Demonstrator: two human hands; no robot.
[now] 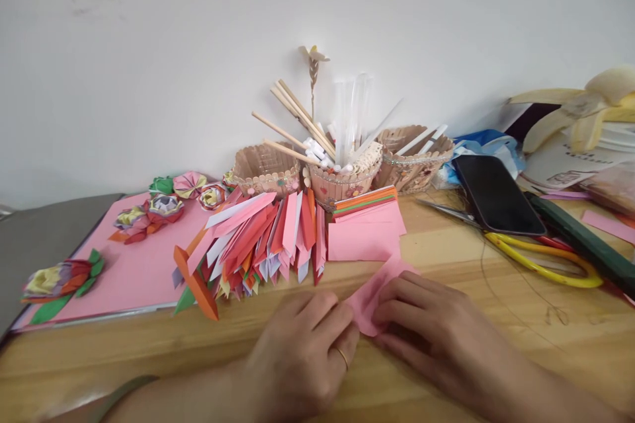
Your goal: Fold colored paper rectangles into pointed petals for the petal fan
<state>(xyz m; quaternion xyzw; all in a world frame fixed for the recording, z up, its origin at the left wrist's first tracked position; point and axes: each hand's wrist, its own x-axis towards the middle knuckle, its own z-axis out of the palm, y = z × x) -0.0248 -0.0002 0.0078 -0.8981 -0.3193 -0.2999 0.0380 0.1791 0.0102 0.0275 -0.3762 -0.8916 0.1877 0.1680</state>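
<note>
Grips a small, creased sheet of pink paper (368,307) with both hands, low over the pale wood-grain tabletop (436,244) and just in front of a stack of pink, orange and green paper (364,241). Pinches its left corner in the closed fingers of the left hand (312,344), with a gold-coloured ring on one finger; holds its right part under the bent fingers of the right hand (441,324). Has a loose fan of folded, multicoloured paper strips (268,238) beyond the left hand, and a pair of yellow-handled metal scissors (496,241) partly beneath a black phone (499,195) beyond the right.
</note>
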